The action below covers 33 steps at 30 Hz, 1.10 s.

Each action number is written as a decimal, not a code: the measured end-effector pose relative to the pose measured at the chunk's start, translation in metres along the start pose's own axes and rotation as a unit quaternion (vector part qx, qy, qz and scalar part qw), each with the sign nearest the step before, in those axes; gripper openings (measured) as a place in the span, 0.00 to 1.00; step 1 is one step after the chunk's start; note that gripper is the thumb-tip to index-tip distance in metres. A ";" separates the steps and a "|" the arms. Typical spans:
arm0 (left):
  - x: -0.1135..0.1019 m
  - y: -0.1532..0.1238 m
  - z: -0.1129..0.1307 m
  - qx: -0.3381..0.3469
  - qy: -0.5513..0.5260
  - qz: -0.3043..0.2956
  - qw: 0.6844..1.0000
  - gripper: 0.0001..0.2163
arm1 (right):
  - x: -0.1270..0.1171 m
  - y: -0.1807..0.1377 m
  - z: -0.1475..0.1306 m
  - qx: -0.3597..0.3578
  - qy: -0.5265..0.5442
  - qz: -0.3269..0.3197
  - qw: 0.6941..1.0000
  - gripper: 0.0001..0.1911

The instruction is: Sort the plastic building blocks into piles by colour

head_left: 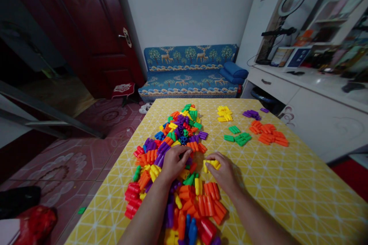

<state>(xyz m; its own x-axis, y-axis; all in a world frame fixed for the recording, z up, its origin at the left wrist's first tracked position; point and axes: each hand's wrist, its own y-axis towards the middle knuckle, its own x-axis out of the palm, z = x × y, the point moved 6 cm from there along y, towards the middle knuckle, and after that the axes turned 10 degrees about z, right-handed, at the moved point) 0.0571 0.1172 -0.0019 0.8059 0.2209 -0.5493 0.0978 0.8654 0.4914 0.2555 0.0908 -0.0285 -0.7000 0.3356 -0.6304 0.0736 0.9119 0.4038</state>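
A long heap of mixed-colour plastic toy blocks [181,132], each like joined tubes, spreads over the left part of the table. Over the middle of this heap is my left hand [176,160], its fingers curled in; whatever they hold, if anything, is hidden. My right hand [223,168], just right of the heap, is closed on a yellow block [212,166] close to the tabletop. Farther off lie sorted groups: yellow blocks [224,113], green blocks [242,139], purple blocks [252,115] and orange blocks [268,133].
A yellow patterned cloth [276,183] covers the table. Beyond its far edge stands a blue sofa [189,78]. To the right is a white cabinet [324,111] with a ring light [293,2]. One green block [82,210] lies on the floor at left.
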 end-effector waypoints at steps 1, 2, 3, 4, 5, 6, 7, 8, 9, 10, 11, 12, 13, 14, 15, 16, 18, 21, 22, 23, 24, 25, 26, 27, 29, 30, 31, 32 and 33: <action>0.000 0.000 0.000 0.000 0.000 0.001 1.000 0.13 | 0.000 0.000 0.001 0.005 -0.004 -0.003 1.000 0.05; 0.000 0.001 0.000 0.000 0.000 0.001 1.000 0.12 | 0.001 0.000 0.001 0.008 -0.007 -0.007 1.000 0.05; 0.000 0.001 0.000 0.000 0.000 0.002 1.000 0.12 | 0.001 0.000 0.001 0.010 -0.008 -0.010 1.000 0.05; 0.000 0.001 0.000 0.000 0.000 0.002 1.000 0.12 | 0.001 0.000 0.001 0.011 -0.008 -0.012 1.000 0.05; 0.000 0.001 0.000 0.000 0.000 0.002 1.000 0.12 | 0.000 0.000 0.000 0.012 -0.007 -0.012 1.000 0.05; 0.000 0.001 -0.001 0.001 0.000 0.002 1.000 0.12 | 0.000 0.001 0.000 0.013 -0.008 -0.012 1.000 0.05; 0.000 0.001 -0.001 0.001 0.001 0.003 1.000 0.12 | 0.000 0.001 0.000 0.015 -0.009 -0.013 1.000 0.06; 0.000 0.001 -0.001 0.002 0.002 0.003 1.000 0.12 | 0.000 0.001 -0.001 0.016 -0.011 -0.013 1.000 0.06; 0.000 0.000 -0.002 0.002 0.002 0.005 1.000 0.12 | 0.000 0.001 -0.001 0.017 -0.014 -0.013 1.000 0.06; 0.001 0.000 -0.002 0.003 0.003 0.006 1.000 0.12 | 0.000 0.001 0.000 0.018 -0.015 -0.013 1.000 0.06; 0.001 0.000 -0.002 0.004 0.003 0.006 1.000 0.12 | 0.000 0.001 0.000 0.017 -0.015 -0.013 1.000 0.06; 0.001 0.000 -0.002 0.005 0.002 0.007 1.000 0.12 | 0.001 0.001 0.000 0.016 -0.013 -0.012 1.000 0.06; 0.001 0.000 -0.002 0.005 0.002 0.007 1.000 0.12 | 0.001 0.001 0.001 0.016 -0.010 -0.011 1.000 0.06; 0.001 -0.001 -0.002 0.005 0.002 0.007 1.000 0.12 | 0.001 0.001 0.002 0.015 -0.008 -0.010 1.000 0.06; 0.001 -0.001 -0.002 0.004 0.002 0.007 1.000 0.12 | 0.001 0.000 0.002 0.015 -0.006 -0.009 1.000 0.06; 0.001 -0.001 -0.002 0.003 0.003 0.007 1.000 0.12 | 0.002 0.000 0.002 0.015 -0.004 -0.011 1.000 0.06; 0.001 -0.001 -0.003 0.002 0.003 0.009 1.000 0.12 | 0.001 -0.001 0.000 0.007 0.000 -0.013 1.000 0.06; 0.001 0.000 -0.003 0.001 0.001 0.010 1.000 0.12 | -0.004 -0.002 -0.014 -0.051 0.017 -0.002 0.999 0.10; 0.001 0.000 -0.003 0.000 0.000 0.009 1.000 0.12 | -0.005 -0.002 -0.019 -0.081 0.018 0.002 0.997 0.12; 0.001 0.000 -0.003 -0.002 -0.001 0.009 1.000 0.12 | -0.007 -0.003 -0.024 -0.110 0.014 0.004 0.994 0.16; 0.001 0.000 -0.003 -0.002 -0.002 0.008 1.000 0.12 | -0.008 -0.004 -0.028 -0.135 0.004 0.000 0.991 0.19; 0.001 0.000 -0.002 -0.003 -0.002 0.008 1.000 0.12 | -0.008 -0.005 -0.029 -0.151 -0.010 -0.006 0.988 0.22; 0.000 0.000 -0.002 -0.003 -0.003 0.009 1.000 0.12 | -0.007 -0.006 -0.028 -0.158 -0.027 -0.014 0.987 0.23; 0.000 0.000 -0.002 -0.003 -0.003 0.009 1.000 0.12 | -0.006 -0.006 -0.026 -0.160 -0.044 -0.020 0.986 0.23; 0.000 0.000 -0.001 -0.004 -0.004 0.007 1.000 0.12 | -0.005 -0.006 -0.019 -0.153 -0.073 -0.027 0.985 0.20; 0.000 0.000 -0.001 -0.003 -0.004 0.006 1.000 0.12 | -0.004 -0.006 -0.015 -0.149 -0.081 -0.027 0.985 0.18; 0.000 0.000 -0.001 -0.002 -0.005 0.004 1.000 0.12 | -0.003 -0.006 -0.012 -0.147 -0.085 -0.024 0.985 0.16; 0.000 0.000 -0.002 -0.001 -0.005 0.004 1.000 0.12 | -0.003 -0.006 -0.009 -0.147 -0.083 -0.023 0.985 0.15; 0.001 0.001 -0.002 0.000 -0.006 0.005 1.000 0.12 | -0.002 -0.005 -0.008 -0.148 -0.074 -0.020 0.986 0.14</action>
<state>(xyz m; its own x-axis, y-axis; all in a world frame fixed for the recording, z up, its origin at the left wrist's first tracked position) 0.0566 0.1186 -0.0031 0.8132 0.2241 -0.5371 0.0896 0.8637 0.4960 0.2512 0.0841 -0.0239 -0.5843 0.3513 -0.7315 -0.1788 0.8236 0.5383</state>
